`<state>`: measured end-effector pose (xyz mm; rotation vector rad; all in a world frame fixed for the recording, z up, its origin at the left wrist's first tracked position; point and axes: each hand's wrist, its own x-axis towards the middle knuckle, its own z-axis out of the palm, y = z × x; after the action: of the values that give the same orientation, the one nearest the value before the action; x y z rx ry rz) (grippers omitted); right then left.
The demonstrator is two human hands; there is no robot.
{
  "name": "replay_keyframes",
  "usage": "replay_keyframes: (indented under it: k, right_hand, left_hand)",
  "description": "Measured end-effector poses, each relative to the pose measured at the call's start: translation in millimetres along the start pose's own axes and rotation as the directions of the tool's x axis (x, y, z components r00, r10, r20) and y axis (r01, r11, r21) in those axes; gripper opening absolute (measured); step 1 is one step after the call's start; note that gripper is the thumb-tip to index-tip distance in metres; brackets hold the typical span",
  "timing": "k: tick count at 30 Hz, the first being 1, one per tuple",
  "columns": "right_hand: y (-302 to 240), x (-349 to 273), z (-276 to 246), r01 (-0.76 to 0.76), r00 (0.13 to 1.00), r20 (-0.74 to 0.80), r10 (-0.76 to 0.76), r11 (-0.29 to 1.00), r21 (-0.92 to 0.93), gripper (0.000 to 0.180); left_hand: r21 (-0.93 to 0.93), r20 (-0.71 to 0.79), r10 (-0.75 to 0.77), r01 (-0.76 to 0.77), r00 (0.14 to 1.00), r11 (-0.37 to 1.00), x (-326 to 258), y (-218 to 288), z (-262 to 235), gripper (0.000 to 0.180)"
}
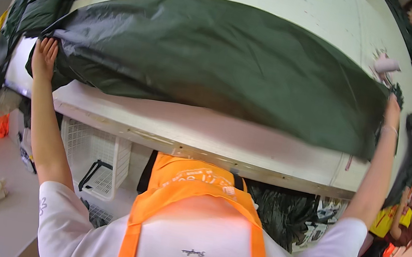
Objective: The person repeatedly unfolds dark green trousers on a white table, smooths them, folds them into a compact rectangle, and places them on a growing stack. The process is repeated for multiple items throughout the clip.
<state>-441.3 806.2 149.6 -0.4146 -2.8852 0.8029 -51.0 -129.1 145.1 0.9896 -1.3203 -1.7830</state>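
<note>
A long, dark green, slightly shiny fabric piece [212,59] stretches across the white table [185,125] in front of me. My left hand [45,55] is closed on its left end, fingers curled over the bunched edge. At the opposite end, my right hand [393,108] grips the right edge, its fingers partly hidden by the cloth. Both arms are spread wide. The near edge of the fabric hangs loose between my hands, a little blurred toward the right.
Folded green fabric pieces [46,6] are piled at the table's left end. A pale cylindrical object [386,66] stands near the right hand. Beneath the table are a white plastic basket [95,156] and dark crumpled plastic [282,212]. People work at both sides.
</note>
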Motion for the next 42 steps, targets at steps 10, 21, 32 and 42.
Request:
replay_keyframes:
  k: [10, 21, 32, 42]
  right_hand:
    - [103.9, -37.1, 188.6, 0.089, 0.950, 0.284, -0.127, 0.986, 0.142, 0.054]
    - [-7.9, -10.4, 187.1, 0.204, 0.954, 0.177, -0.242, 0.957, 0.208, 0.026]
    - [-18.3, -22.1, 37.0, 0.483, 0.795, 0.571, -0.204, 0.782, -0.394, 0.020]
    - [-146.6, -14.0, -51.4, 0.704, 0.610, -0.647, -0.458, 0.687, 0.178, 0.027]
  left_hand:
    - [0.806, 0.591, 0.141, -0.572, 0.794, -0.152, -142.8, -171.8, 58.2, 0.084]
    - [0.824, 0.556, 0.000, -0.551, 0.831, -0.133, -109.2, -169.8, 48.3, 0.072]
    - [0.765, 0.630, 0.019, -0.617, 0.776, -0.186, -143.2, -139.3, 47.4, 0.067]
    - [0.820, 0.495, 0.518, -0.572, 0.697, -0.014, -143.5, -87.7, 68.8, 0.049]
